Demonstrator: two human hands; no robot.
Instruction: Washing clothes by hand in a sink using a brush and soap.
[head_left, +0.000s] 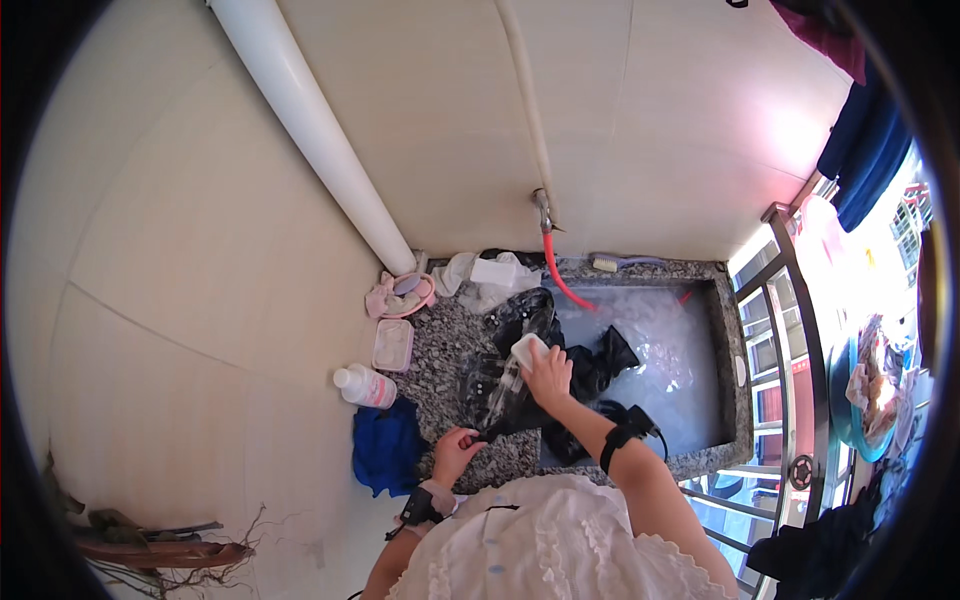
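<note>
A wet black garment (514, 409) lies partly on the speckled granite ledge (442, 337), and some of its folds hang into the sink. With my right hand (550, 379) I hold a white bar of soap (528, 351) flat against the cloth. Pale soap streaks run down the fabric below the bar. My left hand (454, 456) pinches the garment's near edge between thumb and fingers. Cloudy, sudsy water fills the stone sink (724, 360) on the right. A red hose (559, 274) runs from the wall tap (541, 206) into that water.
On the ledge's left side are a white bottle (366, 386), a blue cloth (386, 446), a pink soap dish (393, 345) and a pink basket (409, 295). A scrub brush (622, 262) rests on the back rim. Metal railing (787, 337) borders the right.
</note>
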